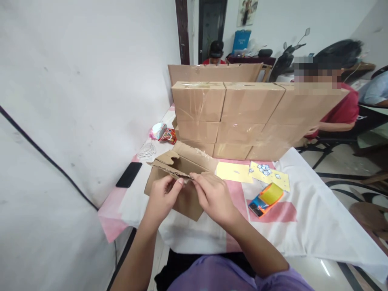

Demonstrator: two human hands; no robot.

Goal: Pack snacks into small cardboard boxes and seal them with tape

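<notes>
A table under a pink-and-white cloth (315, 210) fills the near scene, its far part hidden by stacked cartons (242, 101) three rows high. Beyond them on the right sits a person in red (342, 111), partly screened by the stack, the face blurred; farther back, little more than the head of a second person (216, 49) shows. A small carton (186, 202) with its top unclosed stands near and left of the stack, its inside mostly hidden by a raised flap. The left hand (163, 198) and right hand (215, 196) both grip that flap's ragged edge, some fingertips out of sight behind it. Yellow sheets (232, 171) lie right of the carton, a black phone (129, 174) left. Nearer than the sheets is a blue, orange and yellow object (266, 200), hard to identify. Far left lies a red packet (168, 136), its lettering illegible; pale scraps (264, 169) dot the right sheet.
</notes>
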